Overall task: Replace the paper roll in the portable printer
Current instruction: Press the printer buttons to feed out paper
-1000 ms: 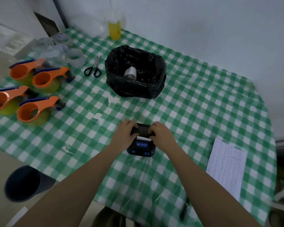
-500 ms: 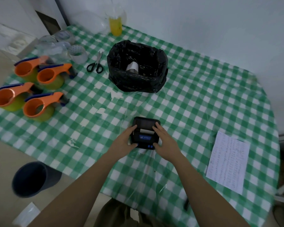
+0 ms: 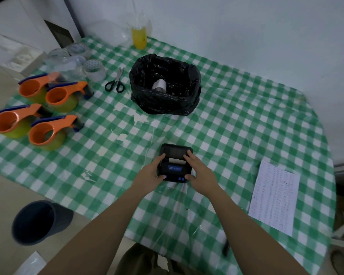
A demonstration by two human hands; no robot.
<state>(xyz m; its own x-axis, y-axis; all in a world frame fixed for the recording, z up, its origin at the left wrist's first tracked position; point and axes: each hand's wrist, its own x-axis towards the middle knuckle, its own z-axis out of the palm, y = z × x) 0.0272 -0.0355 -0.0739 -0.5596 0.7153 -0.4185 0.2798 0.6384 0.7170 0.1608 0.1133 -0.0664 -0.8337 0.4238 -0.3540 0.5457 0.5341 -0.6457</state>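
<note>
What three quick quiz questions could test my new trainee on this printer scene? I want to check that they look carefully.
1. True or false: both hands touch the printer.
2. What sits inside the black bag? A) scissors B) a paper roll C) a cup
3. Fill in: the printed sheet lies to the printer's ____.

Key:
1. True: the left hand and right hand grip its sides.
2. B: a paper roll; the scissors lie outside, left of the bag.
3. Right.
</note>
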